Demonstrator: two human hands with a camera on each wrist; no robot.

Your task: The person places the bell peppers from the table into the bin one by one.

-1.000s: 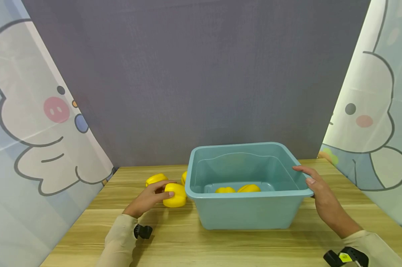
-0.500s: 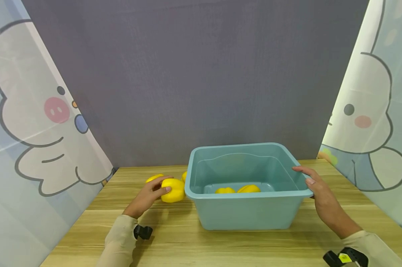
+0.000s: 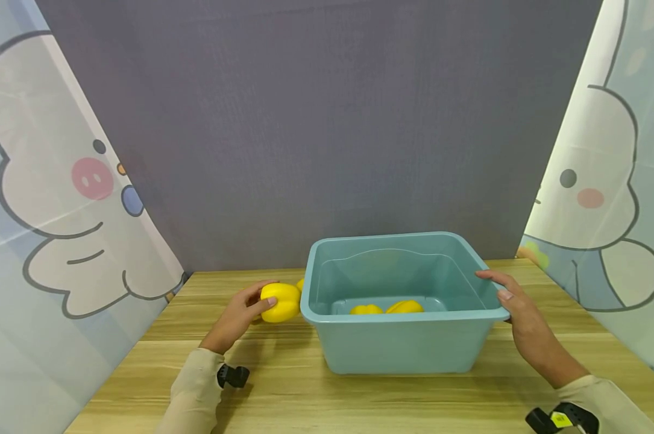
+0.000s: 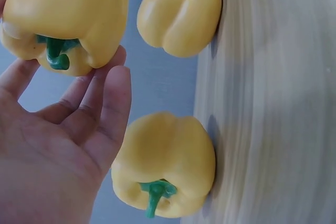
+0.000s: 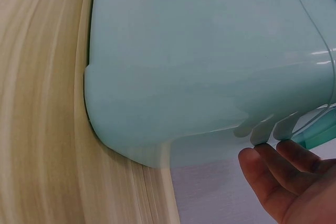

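My left hand (image 3: pixel 234 319) grips a yellow bell pepper (image 3: pixel 281 303) just left of the tub, raised off the table. In the left wrist view the held bell pepper (image 4: pixel 68 9) shows its green stem, with fingers beneath it. Two more bell peppers lie on the table there, one farther off (image 4: pixel 181 14) and one closer (image 4: pixel 165 161) with its stem showing. My right hand (image 3: pixel 533 328) holds the right rim of a blue-green plastic tub (image 3: pixel 397 346); in the right wrist view fingertips (image 5: pixel 257 156) touch its outer wall. Inside the tub lie two yellow peppers (image 3: pixel 405 307), partly hidden by the front rim.
A light wood-grain table (image 3: pixel 283 398) carries the tub. Behind it rises a dark grey panel (image 3: pixel 327 132), with cartoon-print curtains (image 3: pixel 50 181) at both sides. Part of a yellow pepper (image 3: pixel 301 284) peeks out by the tub's left rim.
My left hand has lifted the bell pepper up and slightly left, covering the pepper behind it in the head view. The right hand and tub have stayed in place.
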